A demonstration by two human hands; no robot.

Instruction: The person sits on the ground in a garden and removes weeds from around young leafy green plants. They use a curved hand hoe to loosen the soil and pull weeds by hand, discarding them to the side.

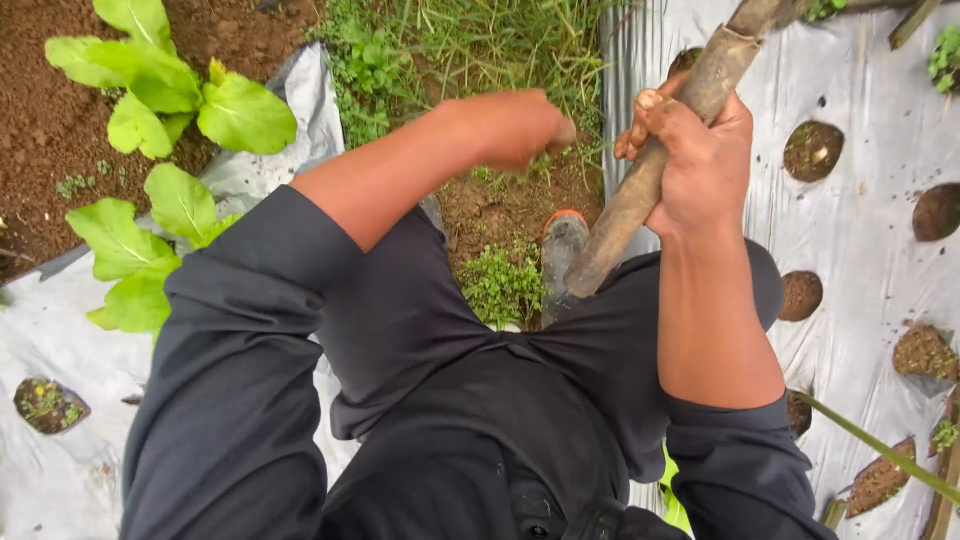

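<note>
Two bare hands are seen, left (515, 128) and right (700, 160). One long brown wooden pole (640, 190) is counted. About eight round soil-filled planting holes (812, 150) are counted in the silver plastic sheet (870, 230) at right, one at near left. One broad-leaved green plant (160, 110) is counted at far left.

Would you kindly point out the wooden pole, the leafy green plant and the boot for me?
wooden pole (640, 190), head view, on the shaft below the right hand (700, 160).
leafy green plant (245, 115), head view, on a broad leaf.
boot (562, 245), head view, on the toe.
</note>
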